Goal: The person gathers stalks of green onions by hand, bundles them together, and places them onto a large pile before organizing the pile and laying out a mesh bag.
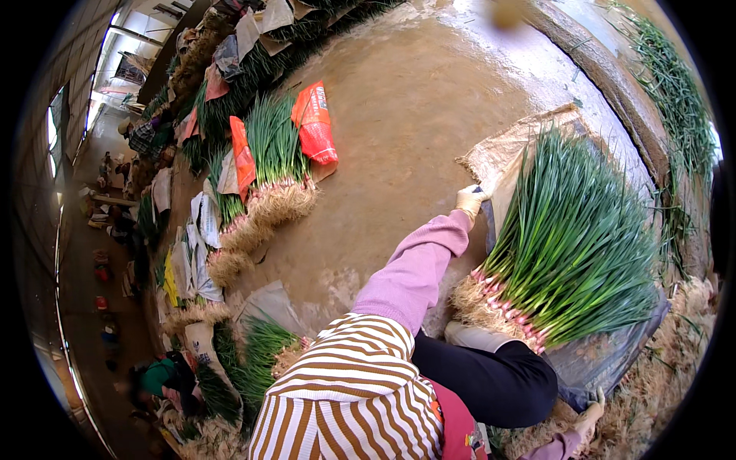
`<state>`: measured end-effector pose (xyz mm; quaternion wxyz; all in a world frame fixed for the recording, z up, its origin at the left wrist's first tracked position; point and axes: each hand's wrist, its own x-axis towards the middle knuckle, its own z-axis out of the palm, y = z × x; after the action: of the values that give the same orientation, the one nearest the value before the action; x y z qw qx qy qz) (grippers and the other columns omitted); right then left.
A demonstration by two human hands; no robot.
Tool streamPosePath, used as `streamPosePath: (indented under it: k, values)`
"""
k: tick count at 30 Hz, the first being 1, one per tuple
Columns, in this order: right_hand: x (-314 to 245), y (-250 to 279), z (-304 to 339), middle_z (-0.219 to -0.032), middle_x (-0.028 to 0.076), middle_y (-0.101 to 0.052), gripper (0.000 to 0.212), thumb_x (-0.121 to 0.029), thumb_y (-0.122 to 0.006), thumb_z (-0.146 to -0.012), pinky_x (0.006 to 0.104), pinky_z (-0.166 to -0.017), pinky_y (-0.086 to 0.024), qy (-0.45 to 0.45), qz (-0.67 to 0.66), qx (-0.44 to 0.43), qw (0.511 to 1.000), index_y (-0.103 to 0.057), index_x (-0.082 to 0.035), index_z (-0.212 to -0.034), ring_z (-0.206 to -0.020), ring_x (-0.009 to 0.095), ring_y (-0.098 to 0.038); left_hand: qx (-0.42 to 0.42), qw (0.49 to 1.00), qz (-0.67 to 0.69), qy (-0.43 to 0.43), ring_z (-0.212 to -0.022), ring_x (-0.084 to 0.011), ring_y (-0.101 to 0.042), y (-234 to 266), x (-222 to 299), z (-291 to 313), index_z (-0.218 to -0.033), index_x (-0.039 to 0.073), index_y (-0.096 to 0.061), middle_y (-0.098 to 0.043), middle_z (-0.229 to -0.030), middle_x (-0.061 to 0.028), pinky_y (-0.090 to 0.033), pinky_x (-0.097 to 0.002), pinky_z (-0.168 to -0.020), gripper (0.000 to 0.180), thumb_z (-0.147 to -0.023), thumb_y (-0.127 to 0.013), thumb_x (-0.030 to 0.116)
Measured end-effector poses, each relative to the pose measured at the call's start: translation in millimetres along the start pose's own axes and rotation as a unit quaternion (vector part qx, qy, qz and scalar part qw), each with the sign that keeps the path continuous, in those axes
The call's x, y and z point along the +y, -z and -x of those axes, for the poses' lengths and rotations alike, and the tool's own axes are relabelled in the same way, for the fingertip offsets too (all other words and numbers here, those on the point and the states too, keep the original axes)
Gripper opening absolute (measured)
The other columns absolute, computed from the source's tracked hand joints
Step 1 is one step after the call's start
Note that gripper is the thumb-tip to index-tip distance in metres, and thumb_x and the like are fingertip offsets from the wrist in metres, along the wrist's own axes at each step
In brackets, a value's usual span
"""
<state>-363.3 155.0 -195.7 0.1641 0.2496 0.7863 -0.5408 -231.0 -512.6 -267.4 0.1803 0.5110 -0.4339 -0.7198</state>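
A large bundle of spring onions, with green leaves, pinkish stem bases and pale roots, lies on an opened sack with a tan woven face and a dark inner side. My left hand, in a pale glove, is closed on the sack's edge to the left of the leaves. At the lower right, my gloved right hand is at the sack's opposite edge and appears to grip it, one finger sticking out. My bent leg is beside the root end. The sack's part under the bundle is hidden.
Wrapped spring onion bundles stand to the left, one in a red-orange sack. More lie along the far left, where a person in green bends. Wet concrete floor spreads ahead. A low kerb and root litter border the right.
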Motion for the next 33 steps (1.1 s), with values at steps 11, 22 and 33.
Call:
streamPosePath:
  k: [11,22,33]
  values:
    - [-139,-262,107,-0.081,-0.001,-0.056,0.022,-0.024,-0.051,-0.09,0.0202,-0.066,-0.04,0.041,-0.105,-0.296,0.948,-0.06,-0.005,-0.084,-0.069,0.009,-0.05,-0.359,0.933,-0.02,0.014,-0.067,-0.0084,-0.052,-132,-46,210,-0.083,-0.002,-0.063,-0.061,-0.071,-0.0014,-0.044,-0.0261,-0.061,0.019,-0.067,-0.071,0.005]
    - [-121,-292,67,-0.067,0.003,-0.059,0.031,-0.018,-0.07,-0.072,0.0297,-0.053,-0.041,0.197,0.252,-0.201,0.926,-0.062,0.01,-0.079,-0.056,0.012,-0.05,-0.443,0.888,-0.113,-0.045,-0.081,-0.0193,-0.059,-135,-74,235,-0.102,-0.001,-0.058,-0.063,-0.088,-0.0119,-0.048,-0.031,-0.075,0.041,-0.065,-0.069,0.015]
    - [-157,-275,228,-0.067,0.004,-0.061,0.02,-0.009,-0.065,-0.075,0.0274,-0.056,-0.044,0.301,0.255,-0.234,0.889,-0.061,0.009,-0.084,-0.061,0.011,-0.053,-0.073,0.897,0.17,0.402,-0.119,-0.0214,-0.039,-7,-111,211,-0.132,0.017,-0.037,-0.043,-0.131,-0.007,-0.031,-0.0516,-0.094,0.081,-0.075,-0.044,0.073]
